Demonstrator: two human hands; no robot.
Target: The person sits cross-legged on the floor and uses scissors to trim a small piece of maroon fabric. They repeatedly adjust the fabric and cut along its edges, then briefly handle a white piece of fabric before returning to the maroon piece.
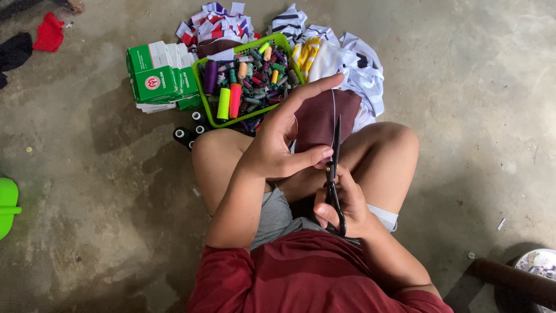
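I sit on a concrete floor with my knees apart. My left hand [281, 142] holds a piece of maroon cloth [324, 116] up in front of me, index finger stretched along its top edge and thumb pinching its lower edge. A thin pale thread runs down across the cloth. My right hand [341, 206] grips black scissors [334, 174] by the handles, blades pointing up against the cloth near the thread.
A green basket [208, 107] full of several coloured thread spools lies on the floor ahead. Green and white boxes [159, 75] sit to its left, black spools [188, 130] by my knee, and a pile of striped and white fabric pieces [347, 58] behind. A green object [7, 206] is at the left edge.
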